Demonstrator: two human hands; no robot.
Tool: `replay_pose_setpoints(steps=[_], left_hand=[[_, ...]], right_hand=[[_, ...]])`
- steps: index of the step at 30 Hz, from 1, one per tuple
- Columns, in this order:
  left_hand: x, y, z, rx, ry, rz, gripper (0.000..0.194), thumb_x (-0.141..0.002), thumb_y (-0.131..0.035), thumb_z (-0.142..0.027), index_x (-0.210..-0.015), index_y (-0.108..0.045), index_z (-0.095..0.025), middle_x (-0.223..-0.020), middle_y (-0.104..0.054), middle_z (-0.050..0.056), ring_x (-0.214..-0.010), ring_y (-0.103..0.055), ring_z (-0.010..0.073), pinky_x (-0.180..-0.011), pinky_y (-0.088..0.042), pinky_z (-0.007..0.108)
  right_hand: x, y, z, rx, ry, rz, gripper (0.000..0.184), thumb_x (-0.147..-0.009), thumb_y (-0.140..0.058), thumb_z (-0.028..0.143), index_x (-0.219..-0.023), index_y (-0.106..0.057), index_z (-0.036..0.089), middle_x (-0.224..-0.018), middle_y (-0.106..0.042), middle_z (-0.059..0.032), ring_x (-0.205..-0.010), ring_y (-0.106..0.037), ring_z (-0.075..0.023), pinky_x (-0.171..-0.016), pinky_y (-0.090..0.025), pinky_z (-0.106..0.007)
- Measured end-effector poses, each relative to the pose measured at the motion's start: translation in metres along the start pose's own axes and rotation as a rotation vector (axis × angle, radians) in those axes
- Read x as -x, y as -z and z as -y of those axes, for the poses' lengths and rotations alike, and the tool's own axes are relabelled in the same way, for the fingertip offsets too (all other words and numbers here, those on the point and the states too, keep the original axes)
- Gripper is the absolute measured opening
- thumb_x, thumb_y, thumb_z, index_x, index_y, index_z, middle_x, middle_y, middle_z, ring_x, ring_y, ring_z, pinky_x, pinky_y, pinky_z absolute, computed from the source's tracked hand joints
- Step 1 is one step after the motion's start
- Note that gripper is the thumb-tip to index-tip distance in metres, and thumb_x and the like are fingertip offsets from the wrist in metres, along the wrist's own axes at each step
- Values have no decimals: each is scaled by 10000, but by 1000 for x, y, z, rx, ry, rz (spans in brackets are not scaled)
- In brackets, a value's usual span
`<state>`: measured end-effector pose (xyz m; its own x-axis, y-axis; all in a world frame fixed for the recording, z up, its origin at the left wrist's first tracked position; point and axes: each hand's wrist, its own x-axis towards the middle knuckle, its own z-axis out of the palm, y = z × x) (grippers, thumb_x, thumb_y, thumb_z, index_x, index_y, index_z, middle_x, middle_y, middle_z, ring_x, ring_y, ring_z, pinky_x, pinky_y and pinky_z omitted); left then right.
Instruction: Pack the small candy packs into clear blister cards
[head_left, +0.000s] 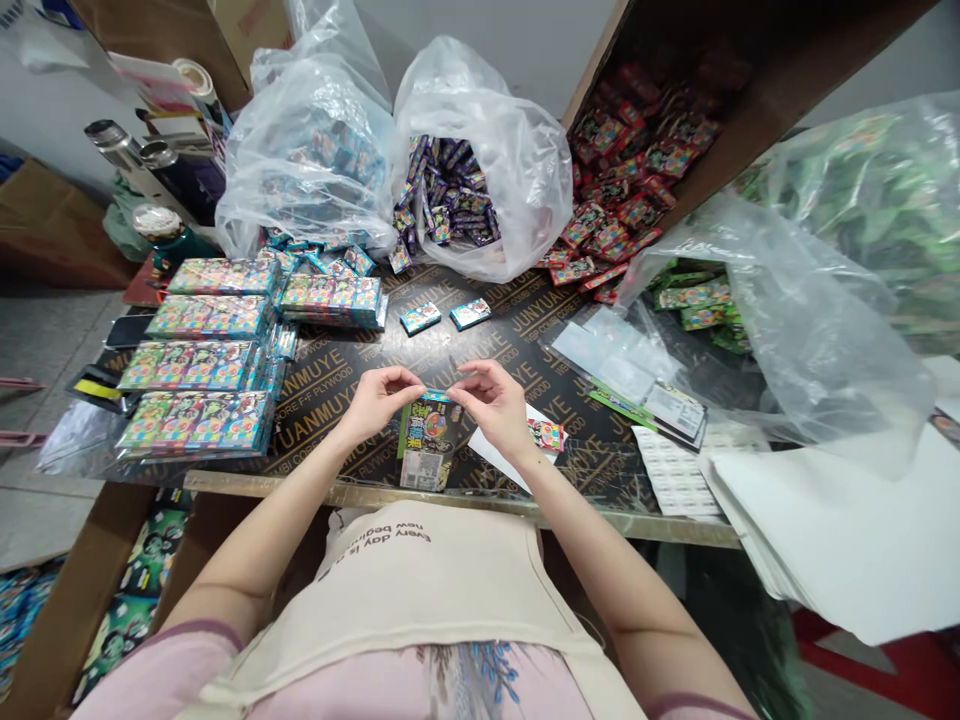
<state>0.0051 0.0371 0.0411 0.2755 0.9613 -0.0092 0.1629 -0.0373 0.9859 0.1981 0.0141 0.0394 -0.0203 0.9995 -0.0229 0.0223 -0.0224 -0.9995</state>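
Observation:
My left hand (pixel 379 397) and my right hand (pixel 491 400) meet over the table's near edge, each pinching one end of a small blue packet (pixel 437 396). Directly beneath it lies a green printed card pack (pixel 426 440) on the dark plywood tabletop (pixel 352 375). A small red packet (pixel 547 434) rests on a white sheet just right of my right hand. Two blue packets (pixel 444 316) lie loose farther out on the table.
Stacks of filled colourful packs (pixel 202 365) stand at the left. Clear bags of blue (pixel 319 150) and purple packets (pixel 450 195) sit at the back. A cardboard box of red packets (pixel 637 150) leans at back right. Green packs (pixel 694 295), sleeves and white sheets (pixel 825 530) fill the right.

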Motion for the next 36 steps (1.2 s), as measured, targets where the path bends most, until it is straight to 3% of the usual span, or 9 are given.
replay_pose_setpoints(steps=[3,9,15,18,22,26,30,33,36], left_hand=[[2,1,-1,-124,-110,-6,142,-778,-685,-280,-723,-695,-149,-698,-697,35,-652,-635,149,-628,-499,254],[10,6,-1,-396,-487,30,100,-840,-642,-244,-817,-695,-163,-799,-706,51,-734,-650,142,-694,-514,258],[16,8,0,-544,-603,67,117,-889,-564,-205,-868,-668,-158,-860,-687,65,-754,-646,135,-688,-517,247],[17,7,0,-583,-586,76,124,-894,-542,-186,-848,-652,-151,-830,-665,64,-747,-630,142,-678,-505,249],[19,6,0,-571,-479,78,125,-889,-540,-178,-893,-663,-159,-785,-615,41,-724,-594,141,-659,-475,246],[21,2,0,-503,-426,66,170,-887,-530,-158,-946,-687,-183,-818,-601,36,-751,-589,138,-686,-465,250],[21,-4,-1,-380,-355,-29,131,-832,-585,-109,-849,-699,-173,-772,-608,26,-725,-590,139,-687,-462,262],[20,-6,-2,-304,-299,-97,81,-775,-643,-93,-770,-682,-164,-741,-639,24,-714,-603,147,-688,-464,273],[20,-6,-3,-281,-285,-125,65,-746,-660,-93,-744,-664,-158,-746,-666,32,-718,-619,155,-697,-470,283]], right_hand=[[-2,1,0,26,10,9,299,-714,-727,334,-931,-546,237,-723,-673,14,-657,-644,-162,-663,-524,-311],[7,3,-4,146,110,-6,278,-762,-696,322,-970,-537,228,-761,-712,-4,-693,-689,-181,-691,-544,-321],[21,6,-6,282,277,8,131,-855,-601,293,-964,-559,234,-872,-709,-28,-822,-706,-185,-778,-537,-333],[13,11,2,314,321,-18,178,-818,-654,304,-965,-583,232,-859,-693,-19,-813,-674,-176,-781,-516,-336],[-8,18,25,337,361,-111,177,-746,-715,348,-727,-606,209,-816,-654,-26,-812,-605,-179,-753,-473,-329],[-22,14,45,174,193,99,234,-717,-727,357,-672,-565,193,-684,-627,-1,-652,-571,-140,-652,-454,-295],[-28,3,46,20,6,331,357,-653,-768,308,-856,-488,219,-630,-605,53,-556,-546,-111,-562,-423,-248],[-29,-2,40,55,-44,450,406,-677,-739,286,-956,-449,228,-624,-599,70,-526,-533,-102,-529,-398,-228],[-29,-5,34,128,-35,477,391,-689,-719,278,-965,-449,223,-632,-589,70,-534,-530,-99,-531,-390,-223]])
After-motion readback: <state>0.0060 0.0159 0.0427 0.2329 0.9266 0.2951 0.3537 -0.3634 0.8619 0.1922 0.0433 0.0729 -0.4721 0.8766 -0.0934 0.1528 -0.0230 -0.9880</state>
